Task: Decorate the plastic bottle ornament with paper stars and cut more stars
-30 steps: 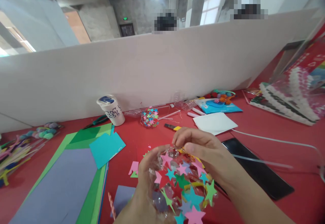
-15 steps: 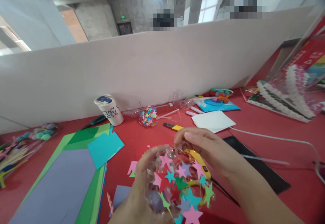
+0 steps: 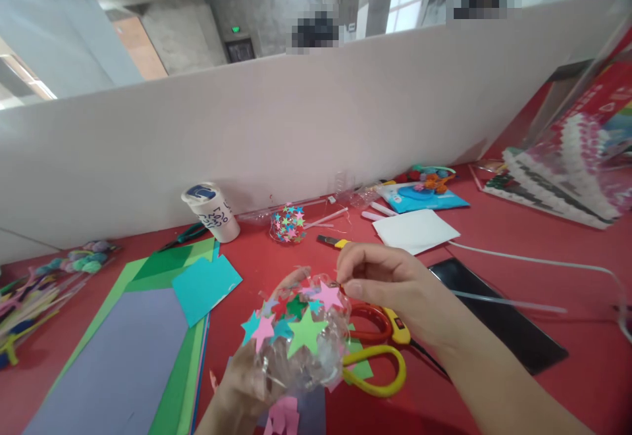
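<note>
My left hand point(image 3: 239, 376) is wrapped around the left side and underside of a clear plastic ball point(image 3: 315, 368) covered with colourful paper stars; part of that hand is hidden by the ball. At the ball's upper right edge, beside a pink star point(image 3: 326, 295), my right hand point(image 3: 385, 277) has thumb and forefinger pinched together. What lies between those fingertips is too small to make out. Scissors with a red and a yellow handle loop point(image 3: 401, 374) lie right of the ball, next to a yellow tool point(image 3: 397, 328) with a black cord. Pink paper scraps point(image 3: 284, 416) lie below.
Coloured paper sheets point(image 3: 113, 356) and a turquoise piece point(image 3: 207, 287) cover the left. Farther back stand a white cup point(image 3: 212, 214) and a smaller starred ball point(image 3: 289, 224). A cutter point(image 3: 332, 241), white sheet point(image 3: 417, 231) and black phone-like slab point(image 3: 518, 336) lie right. A white partition point(image 3: 296, 126) rises behind.
The starred ball has turned and shifted left and up in my left hand, uncovering the scissors' handles. My right hand's fingers have drawn into a pinch at the ball's edge.
</note>
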`<state>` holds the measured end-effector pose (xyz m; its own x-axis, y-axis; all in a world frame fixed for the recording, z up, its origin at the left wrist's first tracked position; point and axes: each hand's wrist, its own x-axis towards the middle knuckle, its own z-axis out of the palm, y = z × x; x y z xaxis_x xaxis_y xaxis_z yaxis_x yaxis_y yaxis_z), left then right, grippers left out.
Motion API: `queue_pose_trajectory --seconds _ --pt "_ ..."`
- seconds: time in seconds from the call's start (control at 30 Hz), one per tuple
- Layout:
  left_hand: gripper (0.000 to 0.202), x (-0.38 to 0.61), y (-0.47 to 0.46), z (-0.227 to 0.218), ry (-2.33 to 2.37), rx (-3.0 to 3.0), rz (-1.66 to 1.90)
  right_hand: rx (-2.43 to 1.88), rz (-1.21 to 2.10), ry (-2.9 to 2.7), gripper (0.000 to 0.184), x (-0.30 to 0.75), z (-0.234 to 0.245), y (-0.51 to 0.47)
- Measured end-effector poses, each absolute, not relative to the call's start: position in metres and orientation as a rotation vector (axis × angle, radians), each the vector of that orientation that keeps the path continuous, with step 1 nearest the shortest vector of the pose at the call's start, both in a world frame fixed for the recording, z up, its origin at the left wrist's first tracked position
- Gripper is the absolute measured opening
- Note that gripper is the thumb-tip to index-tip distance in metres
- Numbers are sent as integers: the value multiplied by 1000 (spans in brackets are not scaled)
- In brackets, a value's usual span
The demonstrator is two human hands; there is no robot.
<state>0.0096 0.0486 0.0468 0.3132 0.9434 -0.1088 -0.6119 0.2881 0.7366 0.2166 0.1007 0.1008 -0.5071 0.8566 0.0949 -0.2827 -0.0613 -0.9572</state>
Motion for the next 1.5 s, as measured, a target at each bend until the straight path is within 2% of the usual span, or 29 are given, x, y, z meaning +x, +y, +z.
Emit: queue_pose_trajectory --seconds 0.1,0.23,0.4,0.53,0.7,0.8,0.9,1.03,1.3,1.5 --pt "40 16 48 37 477 601 1090 -681 1740 -1234 10 215 101 100" --pt "38 26 50 39 374 454 1107 -697 1684 -1179 10 212 102 98" --pt "30 34 55 52 496 406 1160 -717 1569 -1271 10 208 101 96" --pt "10 40 58 54 680 287 1161 -882 1363 -1431 9 202 98 95" --pt "12 43 59 52 863 242 1133 -983 1169 -1608 10 198 93 96" --pt "13 42 60 53 844 292 1132 -1019 860 -1680 3 198 89 96" --pt "16 40 60 56 849 312 1177 -979 377 -1703 20 201 86 96" --pt "18 39 58 60 859 319 1201 -841 -94 -1853 22 200 83 96" --pt "6 40 58 57 838 425 1309 -867 -161 -1908 25 191 74 96" --pt "6 40 60 56 830 413 1352 -813 -244 -1931 23 191 73 95"
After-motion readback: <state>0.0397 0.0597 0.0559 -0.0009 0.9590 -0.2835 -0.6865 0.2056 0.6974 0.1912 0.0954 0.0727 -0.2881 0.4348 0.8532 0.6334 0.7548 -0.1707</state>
